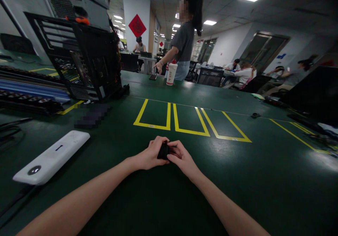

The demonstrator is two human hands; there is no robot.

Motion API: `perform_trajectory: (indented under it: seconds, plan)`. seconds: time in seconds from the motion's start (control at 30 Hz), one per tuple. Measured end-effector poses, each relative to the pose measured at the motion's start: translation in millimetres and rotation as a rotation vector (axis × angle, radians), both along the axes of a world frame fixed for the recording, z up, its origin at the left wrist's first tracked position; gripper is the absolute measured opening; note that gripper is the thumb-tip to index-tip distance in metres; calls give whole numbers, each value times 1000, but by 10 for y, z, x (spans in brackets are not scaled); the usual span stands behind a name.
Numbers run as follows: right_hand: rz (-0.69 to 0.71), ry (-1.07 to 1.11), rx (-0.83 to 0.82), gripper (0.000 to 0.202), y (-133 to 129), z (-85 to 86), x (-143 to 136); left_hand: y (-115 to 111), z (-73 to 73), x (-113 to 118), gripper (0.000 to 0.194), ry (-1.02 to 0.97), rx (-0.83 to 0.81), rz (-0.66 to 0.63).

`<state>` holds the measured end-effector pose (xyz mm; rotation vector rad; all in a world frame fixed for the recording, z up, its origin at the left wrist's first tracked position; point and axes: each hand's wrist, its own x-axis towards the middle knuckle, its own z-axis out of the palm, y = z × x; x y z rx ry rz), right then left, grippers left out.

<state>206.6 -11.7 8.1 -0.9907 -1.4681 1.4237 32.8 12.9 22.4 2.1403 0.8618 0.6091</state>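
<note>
A small black object (163, 151) is between my two hands, just above or on the green table (163, 201), near the middle of the view. My left hand (153, 154) wraps round its left side, with the thumb below and the fingers over the top. The fingers of my right hand (182, 158) close on its right side, thumb and fingertips near each other. What exactly the object is cannot be made out, since the fingers cover much of it. Yellow tape outlines (192, 132) lie on the table beyond my hands.
At the left are a white device (52, 157) with a cable, a dark blurred item (92, 116) and a black computer case (97, 63). A white bottle (171, 74) stands at the far edge by a standing person (185, 35). A black monitor (317, 95) is at the right.
</note>
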Motion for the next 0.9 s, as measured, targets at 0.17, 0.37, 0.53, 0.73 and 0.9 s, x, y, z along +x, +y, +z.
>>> perform_trajectory:
  seconds: [0.17,0.37,0.53,0.73,0.9]
  plan:
    - [-105,-56,7,11,12,-30,-48,22,-75,5,59,-8,-9,27]
    - [-114,-134,-8,23,42,-61,-37,-6,18,-14,58,2,-67,2]
    - [-26,-74,5,22,1,-7,-12,-25,78,-26,57,13,-71,0]
    - [-54,-142,88,6,-66,17,-38,-15,67,-21,57,2,-84,-7]
    - [-73,-71,70,10,-33,-7,-52,-15,61,-6,57,6,-62,4]
